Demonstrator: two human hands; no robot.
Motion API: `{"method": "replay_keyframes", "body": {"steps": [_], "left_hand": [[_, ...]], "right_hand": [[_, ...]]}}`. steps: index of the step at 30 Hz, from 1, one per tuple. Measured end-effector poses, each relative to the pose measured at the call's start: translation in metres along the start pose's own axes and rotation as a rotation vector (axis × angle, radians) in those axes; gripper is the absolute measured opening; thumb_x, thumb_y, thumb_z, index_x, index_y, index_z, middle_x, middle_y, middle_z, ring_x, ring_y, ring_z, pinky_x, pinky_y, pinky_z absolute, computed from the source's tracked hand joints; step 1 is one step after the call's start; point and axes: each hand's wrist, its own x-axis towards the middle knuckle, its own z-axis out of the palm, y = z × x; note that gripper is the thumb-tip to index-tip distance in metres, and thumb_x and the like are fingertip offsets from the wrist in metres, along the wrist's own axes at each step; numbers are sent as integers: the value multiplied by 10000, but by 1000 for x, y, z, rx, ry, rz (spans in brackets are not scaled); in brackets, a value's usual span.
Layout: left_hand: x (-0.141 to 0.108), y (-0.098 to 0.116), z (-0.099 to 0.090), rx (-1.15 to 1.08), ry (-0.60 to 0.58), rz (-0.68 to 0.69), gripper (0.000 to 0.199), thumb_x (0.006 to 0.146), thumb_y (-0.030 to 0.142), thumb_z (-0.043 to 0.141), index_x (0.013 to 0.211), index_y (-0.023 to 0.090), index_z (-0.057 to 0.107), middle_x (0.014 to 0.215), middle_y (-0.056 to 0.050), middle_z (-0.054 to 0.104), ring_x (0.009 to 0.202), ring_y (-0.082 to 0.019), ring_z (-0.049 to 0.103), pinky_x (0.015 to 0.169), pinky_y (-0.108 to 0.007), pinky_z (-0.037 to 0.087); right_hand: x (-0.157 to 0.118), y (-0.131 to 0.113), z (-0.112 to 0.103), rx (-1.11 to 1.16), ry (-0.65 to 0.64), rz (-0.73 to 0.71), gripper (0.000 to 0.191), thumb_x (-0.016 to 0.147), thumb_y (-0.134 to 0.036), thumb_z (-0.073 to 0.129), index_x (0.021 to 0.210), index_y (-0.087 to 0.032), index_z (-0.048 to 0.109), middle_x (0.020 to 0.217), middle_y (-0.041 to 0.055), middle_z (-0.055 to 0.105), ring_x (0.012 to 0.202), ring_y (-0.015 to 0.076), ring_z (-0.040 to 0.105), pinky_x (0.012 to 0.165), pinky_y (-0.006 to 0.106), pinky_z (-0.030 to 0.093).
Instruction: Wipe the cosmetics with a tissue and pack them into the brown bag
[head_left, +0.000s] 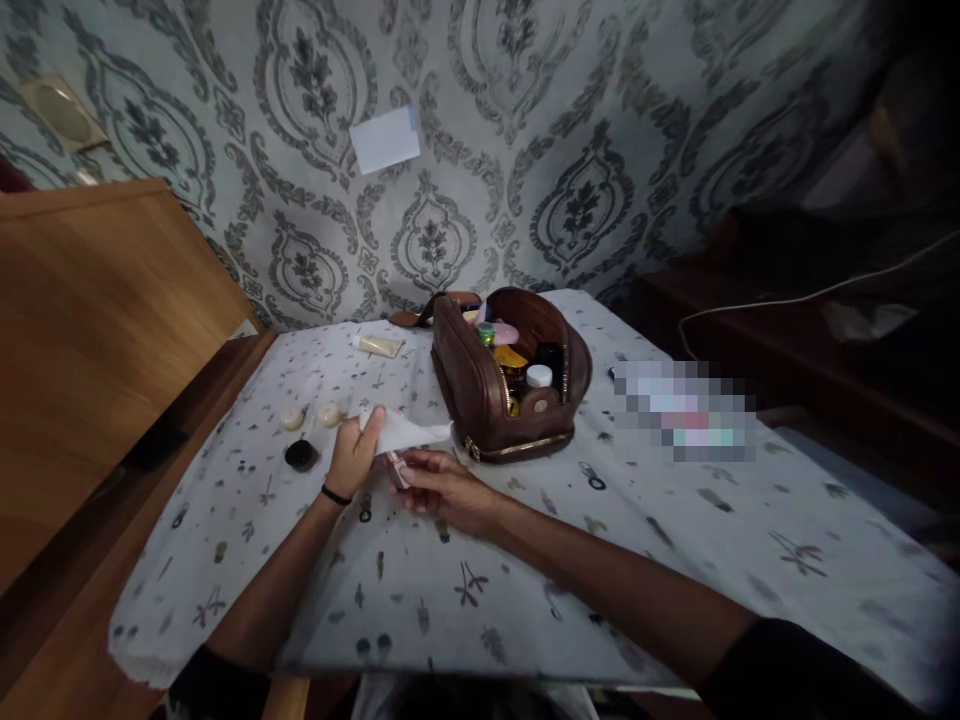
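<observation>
Two hands at work beside an open brown bag [461, 375].
The left hand [355, 456] grips a white tissue [411, 433]; the right hand [444, 490] pinches a small pinkish item [398, 473] — too blurred to name — just below it. Both things are over the patterned tablecloth [517, 560], left of the bag's near end. A round black lid [301, 456] lies near the left hand.

ahead of the right hand [446, 488], passage is blocked by the brown bag [480, 395]; between forearms [585, 562], tablecloth [420, 580] is unobstructed.
</observation>
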Motion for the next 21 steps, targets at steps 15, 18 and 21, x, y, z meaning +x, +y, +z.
{"method": "replay_keyframes", "body": {"steps": [15, 18, 21], "left_hand": [[-5, -29, 4, -324, -303, -25, 634, 661, 400, 800, 1215, 179, 585, 1102, -67, 645, 970, -204, 599, 845, -289, 477], [-5, -26, 2, -278, -201, -35, 375, 783, 406, 691, 1068, 166, 648, 1049, -63, 673, 958, -199, 604, 826, -279, 467], [-5, -25, 0, -249, -139, -54, 306, 868, 444, 584, 939, 158, 667, 876, -29, 677, 785, -153, 585, 708, -247, 449]], "right_hand": [[7, 3, -13, 216, 188, -36, 328, 646, -221, 879, 901, -142, 688, 635, -18, 657, 455, 61, 535, 384, 146, 379], [4, 4, -9, 147, 226, -49, 345, 604, -269, 904, 836, -144, 680, 674, 2, 679, 472, 67, 546, 408, 165, 381], [1, 3, -2, 28, 238, -49, 347, 606, -339, 905, 776, -134, 683, 673, -8, 654, 495, 52, 538, 441, 168, 376]]}}
